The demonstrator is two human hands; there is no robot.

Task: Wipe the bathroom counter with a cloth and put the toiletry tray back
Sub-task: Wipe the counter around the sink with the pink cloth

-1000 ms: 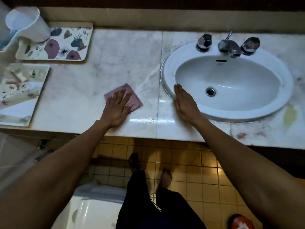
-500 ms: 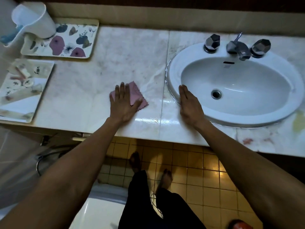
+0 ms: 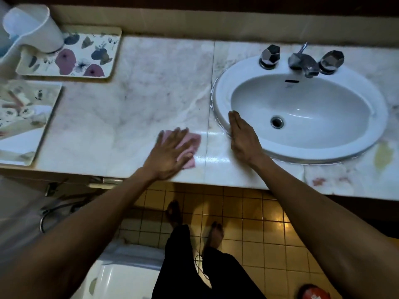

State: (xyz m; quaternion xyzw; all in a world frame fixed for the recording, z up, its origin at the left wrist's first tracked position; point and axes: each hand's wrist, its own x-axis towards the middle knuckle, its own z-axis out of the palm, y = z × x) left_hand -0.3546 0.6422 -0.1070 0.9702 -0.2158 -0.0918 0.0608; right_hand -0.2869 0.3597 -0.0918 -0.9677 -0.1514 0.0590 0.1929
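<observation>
The left hand [image 3: 170, 155] lies flat, fingers spread, pressing the pink cloth [image 3: 190, 145] onto the marble counter [image 3: 129, 117] near its front edge. The right hand [image 3: 243, 137] rests flat, fingers extended together, against the sink [image 3: 220, 100] rim. The floral toiletry tray [image 3: 86, 55] sits at the counter's back left corner, bearing a white cup [image 3: 32, 29].

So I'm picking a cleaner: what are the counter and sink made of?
Counter: looks like polished marble or a marble-look slab, pale with grey veining and glossy glare. Sink: probably glazed white ceramic, smooth with soft highlights.
</observation>
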